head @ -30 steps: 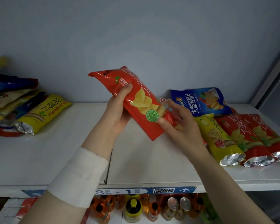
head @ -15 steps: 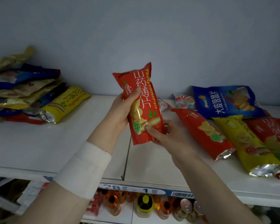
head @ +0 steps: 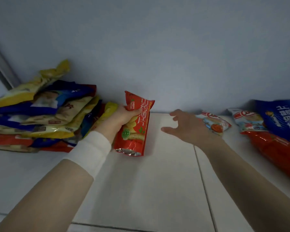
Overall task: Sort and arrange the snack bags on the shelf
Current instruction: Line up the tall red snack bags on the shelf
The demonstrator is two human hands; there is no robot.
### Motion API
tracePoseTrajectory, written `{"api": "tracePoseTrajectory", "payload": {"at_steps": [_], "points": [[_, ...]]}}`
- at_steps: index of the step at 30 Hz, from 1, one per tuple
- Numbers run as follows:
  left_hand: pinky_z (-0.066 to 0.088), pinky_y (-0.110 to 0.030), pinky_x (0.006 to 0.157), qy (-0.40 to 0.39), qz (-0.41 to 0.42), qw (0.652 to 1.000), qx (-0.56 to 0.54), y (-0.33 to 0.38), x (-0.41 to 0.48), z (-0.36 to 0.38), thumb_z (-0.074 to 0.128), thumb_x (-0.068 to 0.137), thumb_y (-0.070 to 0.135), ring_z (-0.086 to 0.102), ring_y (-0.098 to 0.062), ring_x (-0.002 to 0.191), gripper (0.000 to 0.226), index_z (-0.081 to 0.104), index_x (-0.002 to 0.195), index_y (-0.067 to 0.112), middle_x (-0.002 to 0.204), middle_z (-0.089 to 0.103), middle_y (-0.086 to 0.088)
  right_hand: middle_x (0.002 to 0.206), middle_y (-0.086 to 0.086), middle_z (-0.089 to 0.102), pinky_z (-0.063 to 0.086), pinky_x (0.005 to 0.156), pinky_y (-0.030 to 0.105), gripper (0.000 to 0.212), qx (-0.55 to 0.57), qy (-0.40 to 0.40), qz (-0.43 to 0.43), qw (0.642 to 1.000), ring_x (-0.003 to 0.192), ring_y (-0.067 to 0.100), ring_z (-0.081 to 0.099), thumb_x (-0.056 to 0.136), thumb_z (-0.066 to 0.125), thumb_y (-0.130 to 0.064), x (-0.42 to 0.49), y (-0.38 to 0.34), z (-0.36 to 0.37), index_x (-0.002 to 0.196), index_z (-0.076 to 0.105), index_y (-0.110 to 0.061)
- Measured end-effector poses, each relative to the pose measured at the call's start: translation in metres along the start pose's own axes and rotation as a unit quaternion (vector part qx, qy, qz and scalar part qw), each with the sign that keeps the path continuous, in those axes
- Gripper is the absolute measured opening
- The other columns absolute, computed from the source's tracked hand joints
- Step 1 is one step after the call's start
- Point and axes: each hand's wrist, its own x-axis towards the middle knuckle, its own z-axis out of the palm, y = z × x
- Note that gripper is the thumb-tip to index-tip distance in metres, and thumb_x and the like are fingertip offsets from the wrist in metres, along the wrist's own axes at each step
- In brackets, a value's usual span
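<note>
My left hand (head: 122, 116) grips the red snack bag (head: 134, 131) by its far end (foil end nearest me) on the shelf (head: 157, 181), just right of the pile (head: 40, 111). My right hand (head: 189, 128) is spread and empty, right of the bag.

Blue bag (head: 281, 121) and red bag (head: 274, 151) beneath it, both cropped at right edge.

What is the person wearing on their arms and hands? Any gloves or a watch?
No gloves. The left hand and the right hand are both bare. A wide, plain white band wraps around the left wrist like a cuff. The right arm has nothing on it, and no sleeve shows on either arm. I can't see a watch or any rings.
</note>
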Motion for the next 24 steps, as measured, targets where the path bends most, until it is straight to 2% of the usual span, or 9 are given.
{"api": "tracePoseTrajectory", "payload": {"at_steps": [3, 5, 8, 10, 13, 16, 18, 21, 24], "points": [[0.051, -0.035, 0.091, 0.011, -0.009, 0.998, 0.064, -0.017, 0.027, -0.009, 0.068, 0.083, 0.034, 0.066, -0.029, 0.099, 0.044, 0.059, 0.113, 0.002, 0.111, 0.066, -0.014, 0.133, 0.008, 0.046, 0.040, 0.096, 0.036, 0.065, -0.216, 0.012, -0.041, 0.975, 0.123, 0.026, 0.046, 0.085, 0.056, -0.048, 0.019, -0.013, 0.000, 0.138, 0.035, -0.017], [0.049, -0.038, 0.095, 0.014, 0.008, 0.997, 0.074, -0.025, 0.039, -0.009, 0.068, 0.082, 0.037, 0.065, -0.031, 0.102, 0.046, 0.060, 0.111, 0.002, 0.114, 0.067, -0.017, 0.131, 0.007, 0.048, 0.040, 0.094, 0.036, 0.064, -0.292, -0.010, -0.050, 0.955, 0.121, 0.026, 0.047, 0.085, 0.055, -0.050, 0.024, -0.016, 0.000, 0.137, 0.036, -0.017], [0.045, -0.029, 0.089, 0.056, 0.069, 0.984, 0.156, -0.031, 0.050, -0.003, 0.068, 0.083, 0.035, 0.060, -0.031, 0.111, 0.052, 0.055, 0.119, 0.000, 0.121, 0.062, -0.016, 0.128, 0.006, 0.051, 0.040, 0.093, 0.036, 0.063, -0.357, -0.053, -0.047, 0.931, 0.119, 0.026, 0.049, 0.083, 0.056, -0.052, 0.028, -0.016, -0.002, 0.134, 0.040, -0.017], [0.039, -0.032, 0.100, 0.096, 0.114, 0.966, 0.213, -0.034, 0.056, 0.000, 0.069, 0.082, 0.035, 0.051, -0.030, 0.121, 0.065, 0.046, 0.130, -0.001, 0.131, 0.054, -0.017, 0.127, 0.006, 0.052, 0.041, 0.095, 0.037, 0.063, -0.367, -0.069, -0.046, 0.926, 0.118, 0.026, 0.051, 0.083, 0.057, -0.051, 0.029, -0.016, -0.006, 0.134, 0.041, -0.017], [0.031, -0.036, 0.107, 0.117, 0.174, 0.913, 0.349, -0.036, 0.060, 0.000, 0.062, 0.086, 0.036, 0.044, -0.031, 0.125, 0.060, 0.045, 0.132, 0.001, 0.133, 0.050, -0.018, 0.130, 0.005, 0.050, 0.041, 0.095, 0.037, 0.065, -0.358, -0.081, -0.054, 0.929, 0.119, 0.024, 0.050, 0.085, 0.055, -0.049, 0.027, -0.014, -0.015, 0.139, 0.034, -0.019], [0.030, -0.037, 0.104, 0.114, 0.235, 0.839, 0.478, -0.027, 0.056, -0.001, 0.054, 0.092, 0.032, 0.045, -0.032, 0.121, 0.044, 0.049, 0.126, 0.006, 0.129, 0.052, -0.016, 0.134, 0.004, 0.047, 0.040, 0.095, 0.037, 0.067, -0.347, -0.081, -0.051, 0.933, 0.122, 0.023, 0.048, 0.086, 0.054, -0.049, 0.021, -0.006, -0.028, 0.142, 0.029, -0.023], [0.034, -0.039, 0.101, 0.098, 0.255, 0.806, 0.525, -0.011, 0.050, 0.005, 0.052, 0.092, 0.032, 0.048, -0.034, 0.117, 0.040, 0.051, 0.123, 0.006, 0.125, 0.054, -0.017, 0.133, 0.004, 0.049, 0.040, 0.094, 0.036, 0.066, -0.339, -0.075, -0.045, 0.937, 0.121, 0.023, 0.049, 0.085, 0.055, -0.049, 0.016, 0.005, -0.039, 0.141, 0.030, -0.023], [0.042, -0.040, 0.096, 0.019, 0.242, 0.775, 0.584, 0.024, 0.026, 0.030, 0.050, 0.092, 0.036, 0.051, -0.033, 0.116, 0.044, 0.047, 0.127, 0.008, 0.127, 0.054, -0.015, 0.132, 0.005, 0.051, 0.040, 0.094, 0.035, 0.065, -0.334, -0.068, -0.020, 0.940, 0.120, 0.025, 0.050, 0.083, 0.058, -0.049, 0.006, 0.031, -0.067, 0.138, 0.035, -0.024], [0.041, -0.037, 0.095, -0.071, 0.237, 0.721, 0.648, 0.063, -0.009, 0.079, 0.046, 0.095, 0.039, 0.050, -0.030, 0.121, 0.048, 0.042, 0.134, 0.012, 0.134, 0.050, -0.012, 0.133, 0.006, 0.051, 0.042, 0.099, 0.039, 0.067, -0.331, -0.062, 0.013, 0.942, 0.120, 0.027, 0.050, 0.079, 0.062, -0.049, -0.014, 0.068, -0.105, 0.136, 0.038, -0.025]]}}
